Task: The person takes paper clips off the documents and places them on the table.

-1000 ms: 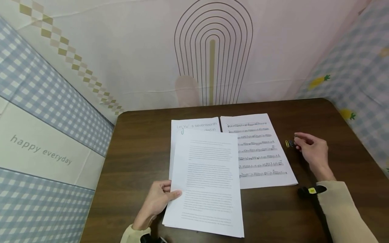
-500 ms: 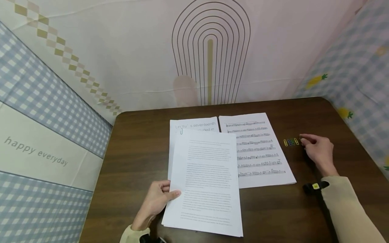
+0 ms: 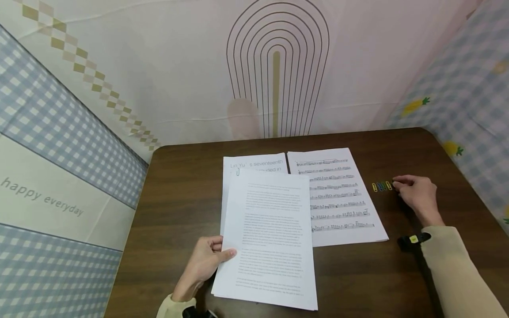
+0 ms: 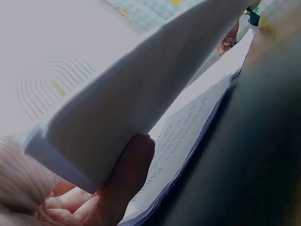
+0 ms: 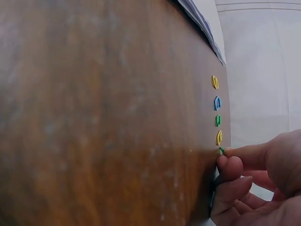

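Observation:
My left hand (image 3: 204, 260) grips the left edge of several printed sheets (image 3: 274, 243), thumb on top and fingers underneath. A green paper clip (image 3: 237, 172) sits at the top left edge of these sheets. In the left wrist view the held paper (image 4: 117, 89) is raised at a slant above other pages. At the right, my right hand (image 3: 417, 194) pinches a small green paper clip (image 5: 222, 151) between thumb and index finger, at the table surface. Beside it lies a row with a yellow clip (image 5: 219, 137), a green clip (image 5: 217, 120), a blue clip (image 5: 217, 103) and another yellow clip (image 5: 215, 82).
Sheet music (image 3: 338, 203) lies right of the held sheets, partly under them. Behind them is a page with large print (image 3: 254, 162), mostly covered. The brown wooden table (image 3: 179, 190) meets a patterned cloth wall (image 3: 191, 79) at the back.
My right hand has shifted right along the clip row, bringing more clips into view, and has stayed nearly still over the last half second. The left hand keeps its grip on the sheets.

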{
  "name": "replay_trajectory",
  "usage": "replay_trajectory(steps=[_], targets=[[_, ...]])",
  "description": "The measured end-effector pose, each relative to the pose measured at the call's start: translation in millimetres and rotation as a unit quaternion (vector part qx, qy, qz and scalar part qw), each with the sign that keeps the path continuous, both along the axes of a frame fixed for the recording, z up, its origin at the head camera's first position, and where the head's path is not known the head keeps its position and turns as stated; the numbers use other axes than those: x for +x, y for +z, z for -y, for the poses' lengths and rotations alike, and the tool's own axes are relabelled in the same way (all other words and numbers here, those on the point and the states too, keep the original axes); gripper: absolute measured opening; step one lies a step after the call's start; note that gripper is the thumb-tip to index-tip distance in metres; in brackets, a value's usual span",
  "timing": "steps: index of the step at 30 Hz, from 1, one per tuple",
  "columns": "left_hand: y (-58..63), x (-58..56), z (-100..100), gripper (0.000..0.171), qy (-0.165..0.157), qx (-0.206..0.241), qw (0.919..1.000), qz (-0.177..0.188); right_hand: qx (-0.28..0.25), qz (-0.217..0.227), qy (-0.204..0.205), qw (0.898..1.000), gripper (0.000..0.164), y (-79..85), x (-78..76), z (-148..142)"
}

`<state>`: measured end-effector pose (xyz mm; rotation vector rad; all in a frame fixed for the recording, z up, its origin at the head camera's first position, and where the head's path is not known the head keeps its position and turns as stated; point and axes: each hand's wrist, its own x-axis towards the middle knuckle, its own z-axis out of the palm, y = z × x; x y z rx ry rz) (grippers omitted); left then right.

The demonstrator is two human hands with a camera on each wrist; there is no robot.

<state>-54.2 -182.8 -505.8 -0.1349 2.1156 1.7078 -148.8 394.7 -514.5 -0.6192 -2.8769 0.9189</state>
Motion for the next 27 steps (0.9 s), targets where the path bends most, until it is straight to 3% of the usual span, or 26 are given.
replay_trajectory(steps=[13, 20, 27], targets=[[-1.5, 1.4, -0.1, 0.032, 0.0, 0.0, 0.9999, 0.01, -0.011, 0.039, -0.005, 0.999, 0.033, 3.8, -0.1, -5.4], [-0.8, -0.7, -0.1, 0.033, -0.005, -0.002, 1.0, 0.007, -0.049, 0.01, -0.059, 0.997, 0.04, 12.1, 4.7, -0.5], [0.7, -2.8, 0.0, 0.033, -0.004, -0.004, 0.9999, 0.014, -0.077, -0.038, -0.061, 0.994, 0.04, 42.8, 8.6, 32.7]])
